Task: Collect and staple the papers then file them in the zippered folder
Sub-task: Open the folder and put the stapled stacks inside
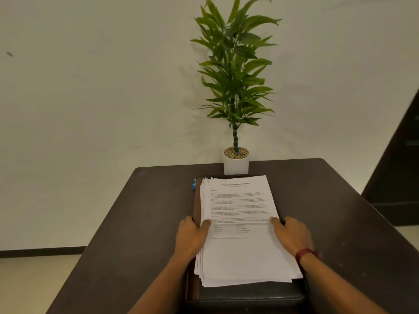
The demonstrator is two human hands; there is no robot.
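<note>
A loose stack of printed white papers (244, 252) lies on a dark zippered folder (247, 293) at the middle of the table. My left hand (191, 236) grips the stack's left edge, thumb on top of the top sheet. My right hand (291, 234) grips the right edge the same way, a red band on its wrist. A small blue object (194, 184), possibly the stapler, peeks out at the folder's far left corner, mostly hidden.
The dark brown table (136, 223) stands against a pale wall. A green plant in a white pot (235, 165) sits at the table's far edge, just behind the folder. A dark door or cabinet (399, 177) stands at the right.
</note>
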